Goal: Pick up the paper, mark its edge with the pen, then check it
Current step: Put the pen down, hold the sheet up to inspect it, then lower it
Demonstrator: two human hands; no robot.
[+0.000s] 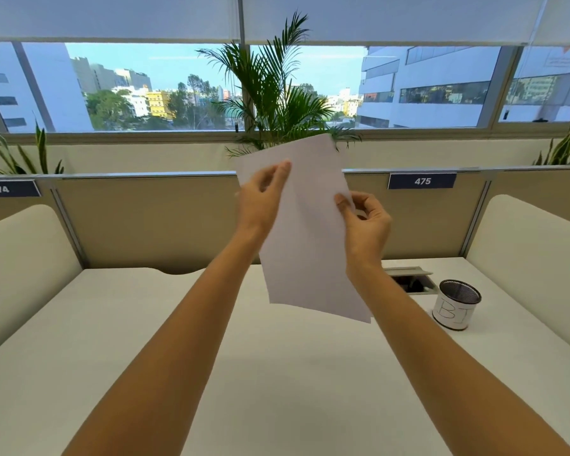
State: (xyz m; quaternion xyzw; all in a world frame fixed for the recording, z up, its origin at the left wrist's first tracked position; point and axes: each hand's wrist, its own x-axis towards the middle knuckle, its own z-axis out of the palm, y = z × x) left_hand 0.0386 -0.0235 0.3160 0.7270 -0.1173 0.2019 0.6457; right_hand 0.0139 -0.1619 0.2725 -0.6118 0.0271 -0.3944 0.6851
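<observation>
A blank white sheet of paper (310,245) is held up in the air in front of me, well above the desk and tilted a little to the right. My left hand (264,199) grips its upper left edge, thumb on the near face. My right hand (366,222) pinches the right edge between thumb and fingers. No mark shows on the side facing me. No pen is in view.
A white desk (277,373) lies below. A black mesh pen cup (456,304) with a white label stands at the right, beside an open cable hatch (412,281). Beige partitions (145,218) close in the desk, with a potted palm (273,90) and windows behind.
</observation>
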